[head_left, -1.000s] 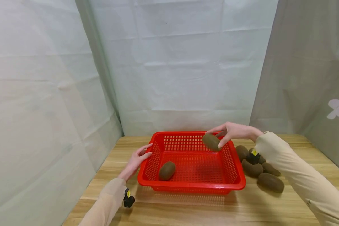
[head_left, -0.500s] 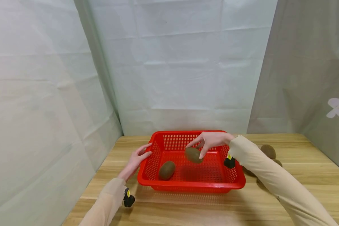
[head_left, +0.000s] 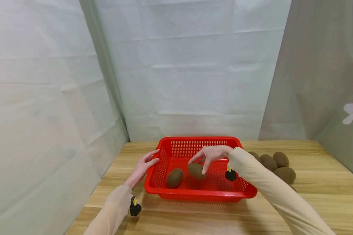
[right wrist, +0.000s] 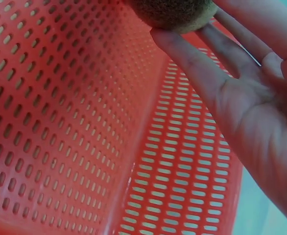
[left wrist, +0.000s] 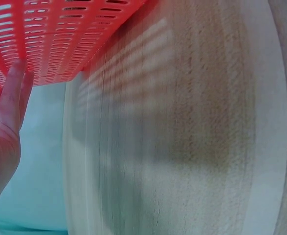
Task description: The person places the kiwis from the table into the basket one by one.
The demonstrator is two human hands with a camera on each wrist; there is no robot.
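- Your right hand pinches a kiwi low inside the red basket, beside another kiwi.
- It seems nearly down; set it gently.
- Left hand, fingers straight, braces the basket's wall; keep it steady.

Right hand: I see it inside the red basket, palm down, fingertips pinching a kiwi.
Right arm: sleeved, reaching in across the basket's right rim.
Left hand: fingers straight, flat against the basket's left outer wall.
Left thumb: probably near the rim; the wrist view is too blurred to confirm.
Left forearm: sleeved, angled toward the basket's left side.
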